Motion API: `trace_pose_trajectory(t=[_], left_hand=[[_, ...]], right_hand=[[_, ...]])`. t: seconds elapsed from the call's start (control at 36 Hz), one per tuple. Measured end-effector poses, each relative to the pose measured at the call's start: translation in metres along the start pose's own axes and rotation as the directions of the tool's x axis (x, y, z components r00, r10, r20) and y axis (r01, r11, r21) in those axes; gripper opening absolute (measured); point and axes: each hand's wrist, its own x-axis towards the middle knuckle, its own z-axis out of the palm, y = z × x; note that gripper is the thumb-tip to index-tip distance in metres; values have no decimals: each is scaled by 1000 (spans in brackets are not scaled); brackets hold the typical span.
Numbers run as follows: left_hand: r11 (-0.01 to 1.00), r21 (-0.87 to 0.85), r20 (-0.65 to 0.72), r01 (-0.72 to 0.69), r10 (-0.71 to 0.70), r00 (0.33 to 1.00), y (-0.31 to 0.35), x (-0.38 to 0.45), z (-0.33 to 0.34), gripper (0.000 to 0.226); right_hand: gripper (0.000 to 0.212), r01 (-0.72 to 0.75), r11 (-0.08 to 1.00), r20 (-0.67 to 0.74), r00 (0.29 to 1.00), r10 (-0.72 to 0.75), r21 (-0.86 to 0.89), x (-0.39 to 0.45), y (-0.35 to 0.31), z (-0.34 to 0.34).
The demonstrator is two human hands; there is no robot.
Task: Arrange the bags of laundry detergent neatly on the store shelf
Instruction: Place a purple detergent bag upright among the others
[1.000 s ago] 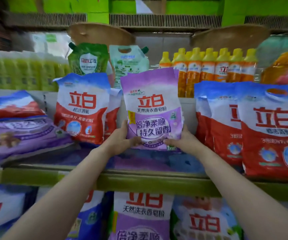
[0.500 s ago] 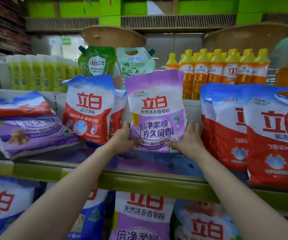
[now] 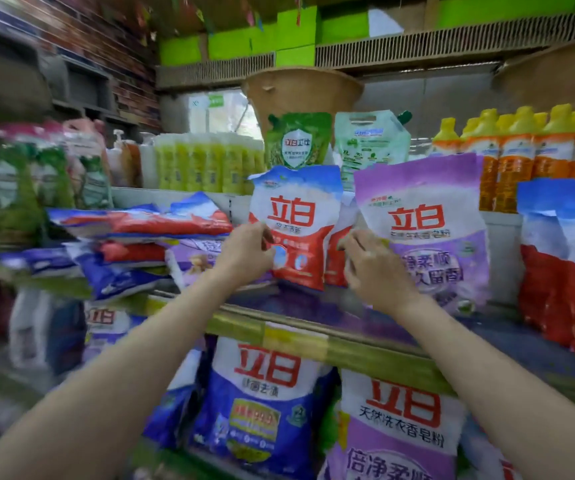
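Left hand gripped left edge of upright red-white detergent bag on shelf. Right hand, fingers curled, at bag's right edge beside purple bag; grip unclear. Risk: tugging could topple either upright bag.

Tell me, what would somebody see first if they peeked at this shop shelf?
Probably the two hands in the middle: the left hand grips the left edge of an upright red and white detergent bag, and the right hand reaches in at the gap beside the standing purple bag. Left of them lies a messy heap of flat bags, and yellow-capped orange bottles line the shelf above on the right.
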Motion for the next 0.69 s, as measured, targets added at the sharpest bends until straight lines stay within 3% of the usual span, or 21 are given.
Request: trace_pose_trajectory(t=[0.11,0.19,0.33,0.44,0.5,0.56,0.69], left_hand=[[990,8,-110,138,-137,985,-36,-19,-29,20],[959,16,-132,285,-280,951,-62,-35,-38,31],[868,25,9,495,-496,868,-83,-40,-45,67],[865,-6,100,502,-499,861,-80,-30,-45,82],[877,29,155,479,-477,865,-74,-27,-43,79],[888,49,195,458,-458,867,-69,-28,-40,69],[869,-15,221,494,-479,849,-72,-26,-34,68]], right_hand=[[19,-109,957,193,979,58,267,41,-41,33],[24,-296,879,419,900,125,375,63,-63,54],[29,-557,706,578,775,254,437,82,-91,87],[58,-642,673,685,677,270,369,100,-106,85],[65,-663,650,730,641,238,371,109,-110,80],[68,-679,631,751,622,222,376,112,-112,82],[76,-707,590,737,623,261,389,105,-115,89]])
